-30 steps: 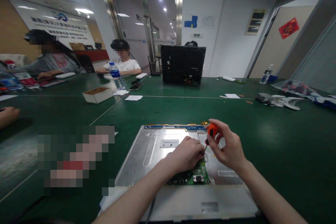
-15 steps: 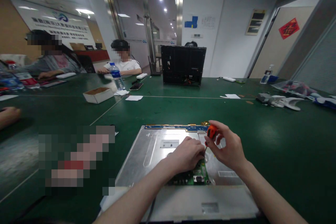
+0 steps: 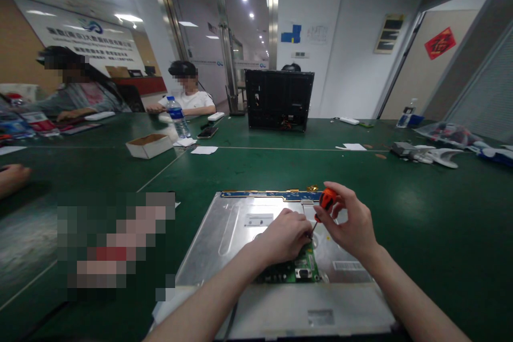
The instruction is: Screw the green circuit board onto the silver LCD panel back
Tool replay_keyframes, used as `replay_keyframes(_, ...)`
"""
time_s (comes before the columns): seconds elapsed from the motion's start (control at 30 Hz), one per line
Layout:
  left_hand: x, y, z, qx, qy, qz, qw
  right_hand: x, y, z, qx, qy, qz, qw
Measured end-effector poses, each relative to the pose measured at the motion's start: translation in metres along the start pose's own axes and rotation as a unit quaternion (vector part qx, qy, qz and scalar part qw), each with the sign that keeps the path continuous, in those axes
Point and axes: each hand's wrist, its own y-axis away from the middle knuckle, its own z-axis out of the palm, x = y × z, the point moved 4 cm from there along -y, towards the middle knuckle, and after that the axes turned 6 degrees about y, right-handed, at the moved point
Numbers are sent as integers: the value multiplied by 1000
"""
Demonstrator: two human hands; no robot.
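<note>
In front of me lies a silver metal display panel (image 3: pixel 236 235), back side up, with a narrow blue circuit strip (image 3: pixel 260 195) along its far edge. A green circuit board (image 3: pixel 308 262) sits on it, partly covered by my left hand (image 3: pixel 286 232). That hand is closed, its fingertips together at the board's far edge by the screwdriver's tip; whatever they pinch is hidden. My right hand (image 3: pixel 352 219) grips the orange and black handle of a small screwdriver (image 3: pixel 328 199). Its shaft tilts down and left toward the board, meeting my left fingertips.
The panel rests on a green table (image 3: pixel 436 235). Beyond it stand a black monitor casing (image 3: pixel 279 100), an open white box (image 3: pixel 149 146) and a water bottle (image 3: pixel 178 117). Grey and white parts (image 3: pixel 425 153) lie at right. Two people sit across; another person's hand (image 3: pixel 14 179) shows at left.
My right hand and the screwdriver handle have shifted slightly to the right, so the shaft leans more. My left hand stays in place on the board.
</note>
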Motion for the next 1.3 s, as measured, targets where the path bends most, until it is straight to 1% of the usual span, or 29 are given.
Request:
replay_keyframes(0.2,2,3,-6,8,-8,3,1000,0,-1,-3,18,1,5,1000)
replay_keyframes(0.37,-7,6,-19,40,-14,-35,998,2,0,-4,21,9,8,1000)
replay_keyframes(0.47,-22,9,-35,69,-28,-99,992,2,0,-3,22,15,5,1000)
replay_keyframes(0.57,-41,15,-53,66,-28,-175,982,2,-2,-2,18,19,-1,1000)
replay_keyframes(0.6,-47,18,-59,57,-33,-199,978,2,-2,-2,17,21,-2,1000)
replay_keyframes(0.67,-57,25,-65,22,-43,-246,968,1,-2,-2,15,23,-4,1000)
replay_keyframes(0.73,-63,31,-68,4,-43,-267,963,1,-2,-2,15,25,-6,1000)
replay_keyframes(0.8,-66,38,-67,-11,-38,-276,960,2,-2,-2,15,26,-5,1000)
replay_keyframes(0.9,-66,47,-61,-33,-29,-289,956,4,-1,-2,15,25,-2,1000)
replay_keyframes(0.97,-64,51,-57,-33,-25,-293,955,5,-2,-1,15,25,1,1000)
replay_keyframes(1.1,-58,53,-55,-11,-21,-281,959,9,-2,0,15,28,10,999)
replay_keyframes(1.2,-53,51,-58,1,-28,-273,962,12,-1,0,13,25,16,999)
replay_keyframes(1.3,-40,48,-61,37,-25,-241,970,14,-1,1,11,16,21,1000)
